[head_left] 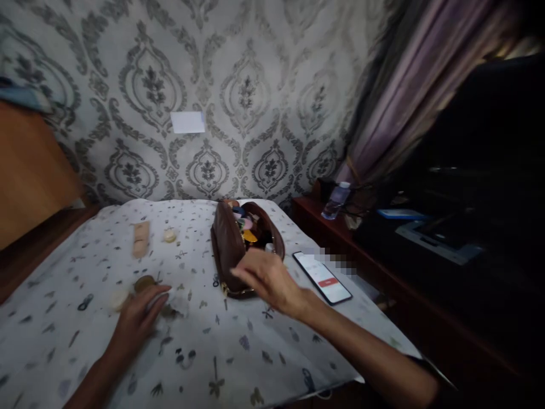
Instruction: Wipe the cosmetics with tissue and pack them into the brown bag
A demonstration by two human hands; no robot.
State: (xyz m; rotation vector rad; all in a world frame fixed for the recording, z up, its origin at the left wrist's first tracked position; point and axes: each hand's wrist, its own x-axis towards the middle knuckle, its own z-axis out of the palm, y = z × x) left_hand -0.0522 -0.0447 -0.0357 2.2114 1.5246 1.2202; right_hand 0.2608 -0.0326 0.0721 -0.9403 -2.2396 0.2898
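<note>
A brown zip bag [230, 250] stands unzipped on the patterned white cloth, with small colourful items [249, 234] inside. My right hand [270, 278] is at the bag's near side, over its opening, with its fingers curled inward. Whatever those fingers hold, if anything, is hidden. At the left, my left hand [142, 309] is low over the cloth, thumb and fingers closed around something pale and blurred. Beside that hand lie a gold-brown round container [145, 282] and a whitish round item [119, 299]. Farther back are a beige tube [141, 238] and a small cream-coloured jar [170, 235].
A lit phone [322, 278] lies right of the bag. Beyond the cloth's right edge, a clear bottle [336, 200] stands on a dark red wooden surface [315, 218]. An orange-brown box-like object [34, 170] is at the left, and a patterned wall [255, 113] rises behind.
</note>
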